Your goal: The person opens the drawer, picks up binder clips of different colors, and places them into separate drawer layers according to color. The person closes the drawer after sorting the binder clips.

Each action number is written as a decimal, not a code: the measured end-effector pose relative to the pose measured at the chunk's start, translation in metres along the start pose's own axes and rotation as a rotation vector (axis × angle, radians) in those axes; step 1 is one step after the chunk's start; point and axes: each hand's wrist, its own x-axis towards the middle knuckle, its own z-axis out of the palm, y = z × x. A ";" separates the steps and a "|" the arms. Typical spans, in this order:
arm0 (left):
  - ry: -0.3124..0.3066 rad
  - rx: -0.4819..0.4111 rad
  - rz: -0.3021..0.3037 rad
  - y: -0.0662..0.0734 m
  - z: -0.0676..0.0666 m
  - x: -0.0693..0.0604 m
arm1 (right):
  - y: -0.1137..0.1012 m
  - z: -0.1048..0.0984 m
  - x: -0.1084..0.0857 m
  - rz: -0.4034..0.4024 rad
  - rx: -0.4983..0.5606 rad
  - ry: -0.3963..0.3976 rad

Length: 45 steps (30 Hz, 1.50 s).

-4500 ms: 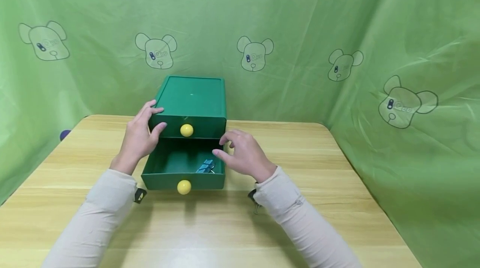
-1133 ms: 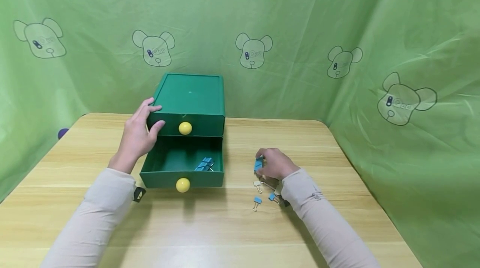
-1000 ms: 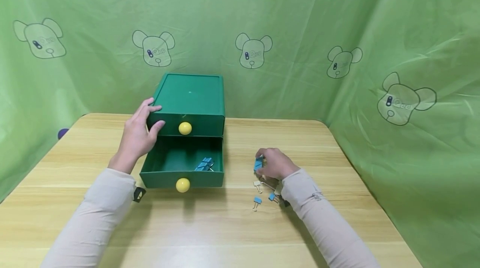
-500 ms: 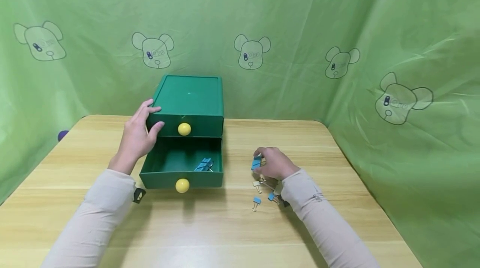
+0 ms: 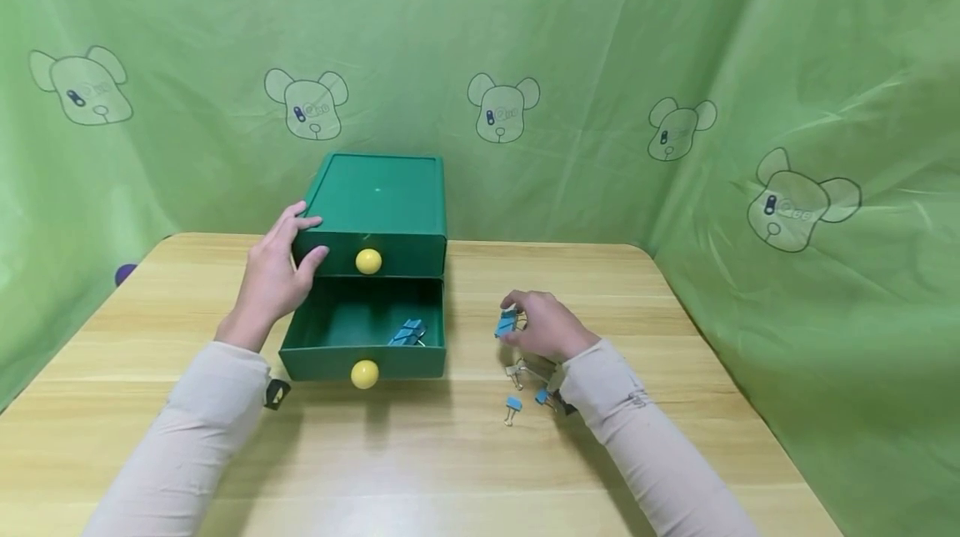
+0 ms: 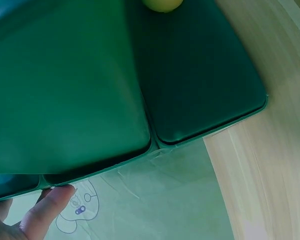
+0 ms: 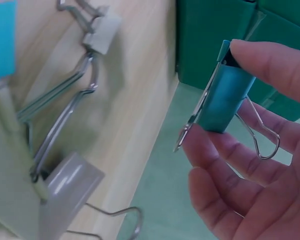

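In the head view, a green two-drawer box [image 5: 375, 195] stands on the table, its lower drawer [image 5: 315, 364] pulled out. Blue binder clips [image 5: 408, 332] lie inside that drawer at the right. My left hand [image 5: 272, 287] rests against the box's left side, fingers at the top edge and thumb on the front. To the right of the drawer, my right hand [image 5: 551, 327] pinches a blue binder clip [image 7: 225, 95] between thumb and fingers, with its wire handles spread. Nearer me lie a white binder clip [image 5: 513, 371] and two blue ones, partly beside my sleeve.
Yellow round knobs [image 5: 368, 261] stick out from both drawer fronts. Green cloth [image 5: 570, 45] with bear-head outlines hangs behind the wooden table [image 5: 390, 470] and along its sides. In the right wrist view, a large pale clip [image 7: 67, 192] lies close to the camera.
My right hand was at the drawer's right side earliest, then among the clips. Over the last second it has shifted slightly left with the blue binder clip. My left hand stays at the box.
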 end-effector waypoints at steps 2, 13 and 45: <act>0.002 -0.002 0.002 -0.001 0.000 0.000 | -0.003 -0.001 0.000 -0.006 0.007 0.011; 0.011 -0.009 0.009 -0.001 -0.001 -0.001 | -0.014 -0.005 0.001 -0.029 0.023 0.076; 0.020 -0.012 0.017 -0.003 0.001 -0.001 | -0.057 -0.013 -0.006 -0.170 0.116 0.295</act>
